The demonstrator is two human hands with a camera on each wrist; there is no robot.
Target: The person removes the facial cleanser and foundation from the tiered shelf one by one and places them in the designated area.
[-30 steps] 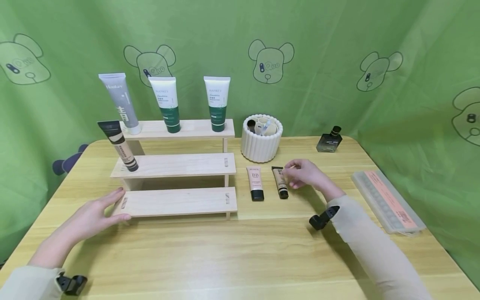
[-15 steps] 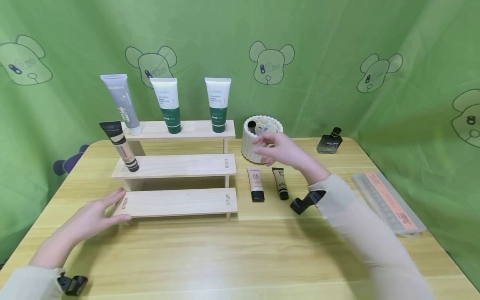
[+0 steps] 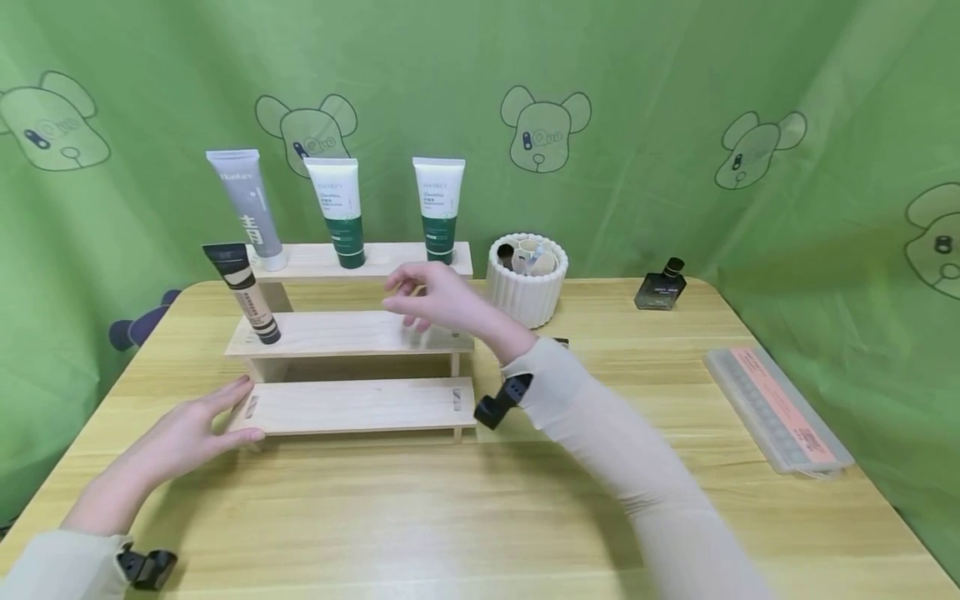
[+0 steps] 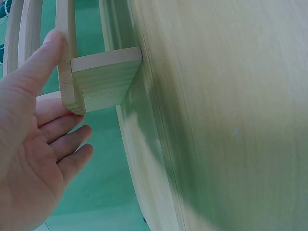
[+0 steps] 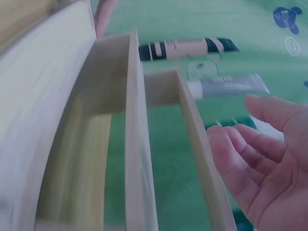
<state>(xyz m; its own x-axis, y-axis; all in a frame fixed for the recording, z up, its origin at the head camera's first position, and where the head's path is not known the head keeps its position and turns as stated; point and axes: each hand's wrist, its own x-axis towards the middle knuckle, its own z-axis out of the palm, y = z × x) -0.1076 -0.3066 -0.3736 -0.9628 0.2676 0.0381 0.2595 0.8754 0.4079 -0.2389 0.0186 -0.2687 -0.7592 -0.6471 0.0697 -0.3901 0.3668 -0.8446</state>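
Note:
My left hand point(image 3: 176, 437) holds the left end of the lowest tier of a three-tier wooden shelf point(image 3: 360, 407). In the left wrist view its thumb lies on the board's edge point(image 4: 66, 62) and the index finger is on the other side. The right hand point(image 3: 442, 300), fingers loosely bent and holding nothing, hovers over the middle tier's right part. A black-and-beige cosmetic tube point(image 3: 251, 298) stands tilted at that tier's left end. Along the top tier stand a grey tube point(image 3: 251, 204) and two white-and-green tubes point(image 3: 337, 208), the right one point(image 3: 439, 196) partly behind the right hand.
Right of the shelf is a white ribbed brush holder point(image 3: 527, 287). A dark perfume bottle point(image 3: 660, 290) stands at the back right, and a flat clear case point(image 3: 780, 408) lies by the right edge. The right forearm hides most of the small tubes lying on the table.
My right hand has left the small tube on the table and moved leftward past the brush holder to the shelf, carrying nothing. The left hand has stayed at the shelf's end.

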